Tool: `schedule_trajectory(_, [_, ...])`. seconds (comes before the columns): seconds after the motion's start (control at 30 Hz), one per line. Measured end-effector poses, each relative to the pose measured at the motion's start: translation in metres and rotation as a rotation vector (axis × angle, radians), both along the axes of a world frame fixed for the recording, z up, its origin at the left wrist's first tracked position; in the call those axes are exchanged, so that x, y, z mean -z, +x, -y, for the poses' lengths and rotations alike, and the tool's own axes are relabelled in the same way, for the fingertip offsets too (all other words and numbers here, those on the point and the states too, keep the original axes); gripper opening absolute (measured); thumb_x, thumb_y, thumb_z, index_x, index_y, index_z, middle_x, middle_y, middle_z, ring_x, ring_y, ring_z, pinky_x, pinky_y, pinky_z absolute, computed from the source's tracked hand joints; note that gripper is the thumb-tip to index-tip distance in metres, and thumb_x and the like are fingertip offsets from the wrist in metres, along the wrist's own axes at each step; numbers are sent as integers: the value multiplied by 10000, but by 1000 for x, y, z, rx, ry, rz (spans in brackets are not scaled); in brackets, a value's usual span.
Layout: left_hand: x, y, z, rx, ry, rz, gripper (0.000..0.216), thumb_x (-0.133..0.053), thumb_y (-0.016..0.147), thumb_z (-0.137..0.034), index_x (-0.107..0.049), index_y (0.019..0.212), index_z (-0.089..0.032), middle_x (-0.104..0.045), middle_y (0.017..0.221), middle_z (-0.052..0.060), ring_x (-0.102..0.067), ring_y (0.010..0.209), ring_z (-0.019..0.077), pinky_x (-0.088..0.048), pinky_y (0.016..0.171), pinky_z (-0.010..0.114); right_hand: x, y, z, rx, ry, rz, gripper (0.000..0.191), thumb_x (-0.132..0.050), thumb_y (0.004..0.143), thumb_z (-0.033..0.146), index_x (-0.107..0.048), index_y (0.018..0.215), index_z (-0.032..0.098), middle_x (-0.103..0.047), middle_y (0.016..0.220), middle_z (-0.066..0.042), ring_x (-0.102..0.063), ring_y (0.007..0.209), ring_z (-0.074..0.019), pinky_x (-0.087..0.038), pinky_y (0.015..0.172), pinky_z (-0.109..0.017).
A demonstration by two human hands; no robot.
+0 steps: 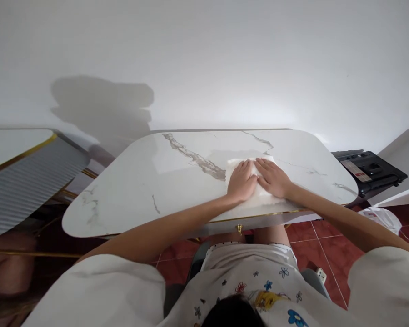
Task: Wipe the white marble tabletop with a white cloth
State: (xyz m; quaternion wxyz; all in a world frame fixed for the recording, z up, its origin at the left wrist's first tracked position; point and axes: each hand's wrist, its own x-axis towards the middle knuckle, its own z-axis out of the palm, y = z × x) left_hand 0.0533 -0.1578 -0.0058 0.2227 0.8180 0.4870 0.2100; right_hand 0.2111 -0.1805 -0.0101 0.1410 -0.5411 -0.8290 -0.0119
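Note:
A thin white sheet [263,192], a tissue or a cloth, lies spread on the white marble-patterned tabletop [129,190], right of its middle. My left hand [241,181] rests palm down on the sheet's left half, fingers stretched out toward the wall. Beside it, my right hand [273,179] presses flat on the right half, its fingers angled to the left. The two thumbs come close together over the sheet. Neither hand grips anything that I can see, and the parts of the sheet under the palms are hidden.
A white wall [225,68] runs behind the table. Below its front edge is a gold drawer knob [239,228]. A black case [371,170] stands at the right, above a whitish plastic bag [383,220]. Another gold-edged table [17,150] is at the left, with a person's leg [10,268] below.

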Motion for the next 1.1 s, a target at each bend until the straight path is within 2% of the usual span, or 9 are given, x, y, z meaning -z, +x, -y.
schedule_trajectory(0.1, [-9,-1,36,18,-104,42,603,-346,862,-268,-332,1454,-155,-275,1558,42,-178,1457,230,-159,1207,344,-1,3,37,15,-17,-11,598,-241,967,438,-323,1475,134,-337,1523,-116,-270,1422,-267,-273,1160,-478])
schedule_trajectory(0.2, [-20,11,58,24,-155,97,602,-349,858,-264,-336,1446,-134,-291,1551,56,-178,1455,248,-161,1206,349,-2,20,56,16,-30,-28,605,-235,969,480,-304,1489,179,-326,1531,-87,-257,1427,-255,-280,1162,-471])
schedule_trajectory(0.33, [-27,39,67,64,-171,162,584,-320,867,-271,-335,1435,-137,-324,1537,63,-198,1450,229,-170,1202,367,-3,52,61,-1,-20,-48,607,-239,975,500,-262,1505,204,-336,1528,-71,-273,1421,-260,-285,1154,-502])
schedule_trajectory(0.43, [-25,55,57,87,-179,159,570,-313,879,-273,-334,1433,-144,-300,1548,52,-177,1457,211,-156,1204,357,-1,68,52,15,6,-71,597,-258,974,489,-264,1505,215,-355,1519,-65,-300,1409,-272,-304,1140,-515])
schedule_trajectory(0.53, [-20,63,30,84,-107,152,514,-322,876,-229,-417,1373,-137,-396,1493,75,-253,1431,222,-203,1190,356,2,75,27,46,25,-67,579,-277,969,446,-308,1489,196,-377,1507,-72,-320,1399,-281,-314,1135,-511])
schedule_trajectory(0.67, [-12,70,-27,79,55,145,471,-332,839,-115,-497,1278,-150,-543,1351,82,-408,1335,207,-299,1141,337,3,79,-30,86,14,-36,570,-302,951,390,-360,1462,143,-391,1498,-94,-336,1390,-287,-292,1148,-498])
schedule_trajectory(0.9, [-7,91,-122,-17,224,75,374,-320,878,-59,-543,1167,-140,-591,1259,102,-484,1246,196,-362,1066,320,-1,92,-137,82,-21,-63,568,-334,926,340,-410,1431,91,-413,1483,-108,-337,1389,-276,-263,1169,-445])
schedule_trajectory(1.1, [-11,104,-175,-71,303,-53,278,-356,903,-83,-557,1088,-136,-616,1193,95,-505,1185,198,-370,1018,308,3,100,-208,20,32,-179,527,-382,896,280,-468,1404,168,-493,1422,-71,-398,1346,-316,-311,1124,-524])
